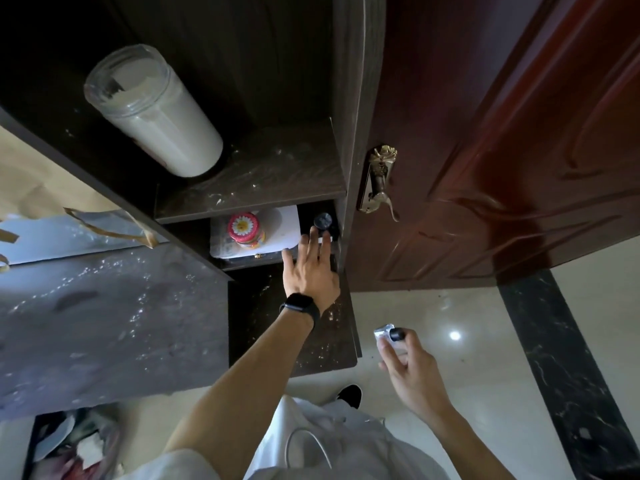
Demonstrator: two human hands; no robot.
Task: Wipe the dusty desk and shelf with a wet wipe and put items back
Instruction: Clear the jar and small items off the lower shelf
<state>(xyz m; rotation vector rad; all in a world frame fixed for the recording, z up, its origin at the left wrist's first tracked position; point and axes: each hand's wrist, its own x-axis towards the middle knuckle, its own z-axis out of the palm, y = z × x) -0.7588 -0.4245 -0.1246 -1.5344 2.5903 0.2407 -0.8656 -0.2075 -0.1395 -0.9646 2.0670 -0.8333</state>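
My left hand (311, 268), with a black band on its wrist, reaches into the low shelf compartment with fingers spread; its fingertips are at a small black round object (322, 221), and I cannot tell whether they touch it. A jar with a red daisy lid (243, 226) stands on white paper (284, 223) in the same compartment. My right hand (408, 367) hovers over the floor and holds a small silvery and black item (389, 336). The dark shelf board (256, 178) above is dusty. The grey desk top (104, 317) at the left shows dust streaks.
A tall clear jar with pale contents (156, 109) stands on an upper shelf. A red-brown door (502, 150) with a brass handle (377, 183) stands right of the shelf unit. A paper bag (52, 209) lies on the desk's far side. A bin with rubbish (76, 445) sits lower left.
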